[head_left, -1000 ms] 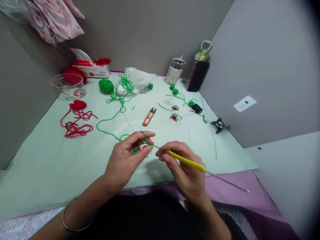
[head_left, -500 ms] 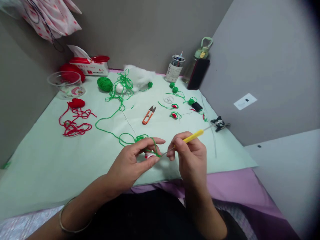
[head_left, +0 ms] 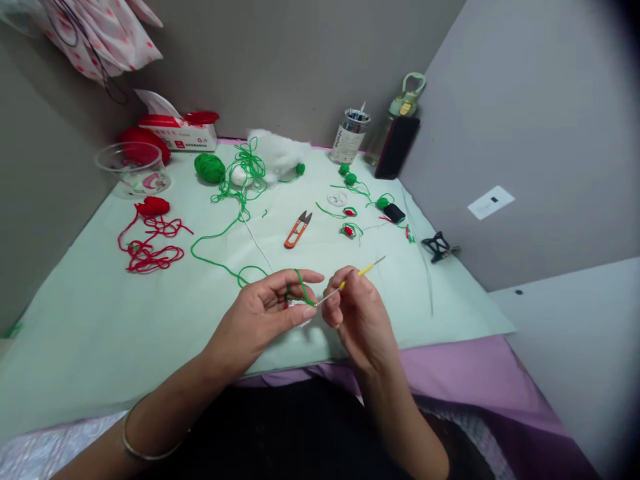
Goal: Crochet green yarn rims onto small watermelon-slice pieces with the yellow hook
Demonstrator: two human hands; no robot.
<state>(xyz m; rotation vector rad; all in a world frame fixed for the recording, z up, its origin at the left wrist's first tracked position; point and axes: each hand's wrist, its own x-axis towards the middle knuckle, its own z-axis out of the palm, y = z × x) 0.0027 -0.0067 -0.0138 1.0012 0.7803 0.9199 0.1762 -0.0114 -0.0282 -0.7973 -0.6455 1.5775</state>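
My left hand (head_left: 265, 310) pinches a small red, white and green crochet piece (head_left: 299, 304) between thumb and fingers, near the table's front edge. Green yarn (head_left: 301, 283) runs up over its raised index finger and back to a loose tangle. Just to the right, my right hand (head_left: 357, 307) holds a crochet hook with a yellow handle (head_left: 367, 269), and the hook's metal tip meets the green yarn at the piece's edge. Part of the piece is hidden behind my left fingers.
Orange thread snips (head_left: 297, 231) lie mid-table. Red yarn (head_left: 155, 253) and a clear tub (head_left: 133, 170) are at left. Behind are a green yarn ball (head_left: 209, 168), white stuffing (head_left: 280, 155), a pen cup (head_left: 349, 138) and a phone (head_left: 397, 148). Small crochet pieces (head_left: 349, 231) sit right of the snips.
Both hands have shifted slightly left, my right hand more. The hook's handle has turned and now points less far to the right.
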